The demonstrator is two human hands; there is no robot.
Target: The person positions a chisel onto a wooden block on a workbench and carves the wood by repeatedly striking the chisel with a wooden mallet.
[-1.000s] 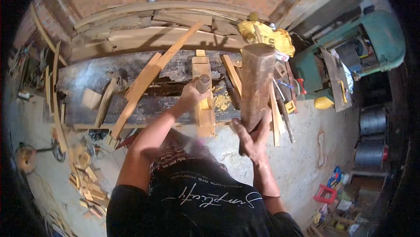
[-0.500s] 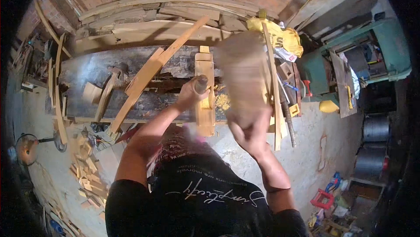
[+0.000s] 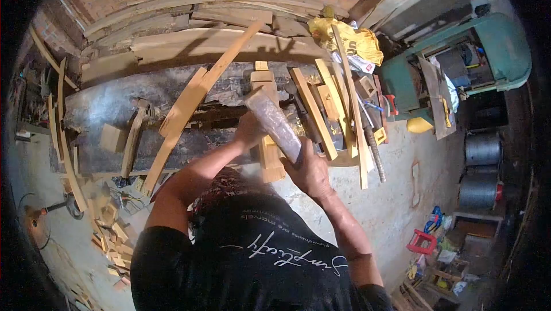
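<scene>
Gripping wooden block (image 3: 274,124) over pale timber (image 3: 271,164) at bench (image 3: 94,110)

Holds block in right hand (image 3: 313,174), with fingers wrapped around its near end. Tilts block up and to the left, across pale timber lying over bench and jutting past near edge. Has left hand (image 3: 248,131) just beside block's far end, partly behind it; possibly curled around something, cannot tell. Shows long plank (image 3: 198,101) lying diagonally to the left, loose strips (image 3: 314,113) to the right, yellow bag (image 3: 367,44) beyond.
</scene>
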